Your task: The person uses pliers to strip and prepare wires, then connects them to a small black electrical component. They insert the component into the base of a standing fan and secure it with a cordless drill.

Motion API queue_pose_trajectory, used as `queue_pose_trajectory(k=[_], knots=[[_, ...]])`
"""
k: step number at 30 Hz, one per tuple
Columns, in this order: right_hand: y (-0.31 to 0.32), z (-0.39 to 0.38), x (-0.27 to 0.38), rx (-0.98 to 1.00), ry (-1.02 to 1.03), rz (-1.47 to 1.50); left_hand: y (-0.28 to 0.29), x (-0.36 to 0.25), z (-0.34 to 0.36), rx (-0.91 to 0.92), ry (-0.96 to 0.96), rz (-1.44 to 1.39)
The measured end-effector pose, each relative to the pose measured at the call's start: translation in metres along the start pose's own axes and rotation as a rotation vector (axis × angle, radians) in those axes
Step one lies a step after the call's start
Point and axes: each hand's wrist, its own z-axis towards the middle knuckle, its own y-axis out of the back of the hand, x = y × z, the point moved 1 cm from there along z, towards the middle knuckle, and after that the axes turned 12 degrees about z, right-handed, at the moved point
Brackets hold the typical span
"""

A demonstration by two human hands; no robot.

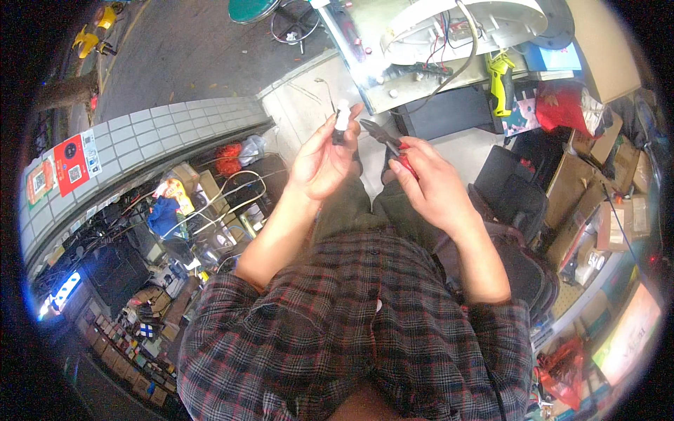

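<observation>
My left hand (pixel 321 163) is raised in front of me, its fingers closed around a small white-and-black part (pixel 342 119). A thin wire (pixel 327 91) sticks up from beside that part; where it joins is too small to make out. In my right hand (pixel 437 184) is a pair of pliers (pixel 381 135) with red handles and dark metal jaws. The jaws point up and left toward the white-and-black part, a short way apart from it. My palm and fingers cover most of the handles.
Ahead to the right stands a workbench (pixel 385 98) bearing a white appliance shell (pixel 491 24) with loose wires. A yellow-green tool (pixel 500 85) rests at its edge. On the left runs a tiled ledge (pixel 175 123) above cluttered goods; cardboard boxes (pixel 611 224) crowd the right.
</observation>
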Motion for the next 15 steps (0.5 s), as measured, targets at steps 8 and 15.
queue_pose_trajectory(k=[8,15], knots=[[0.009,0.007,0.019,0.025,0.105,-0.266,-0.013,0.019,-0.002,0.106,-0.011,-0.29],[0.012,0.017,0.024,0.065,0.14,-0.358,-0.018,0.026,-0.004,0.12,0.027,-0.475]])
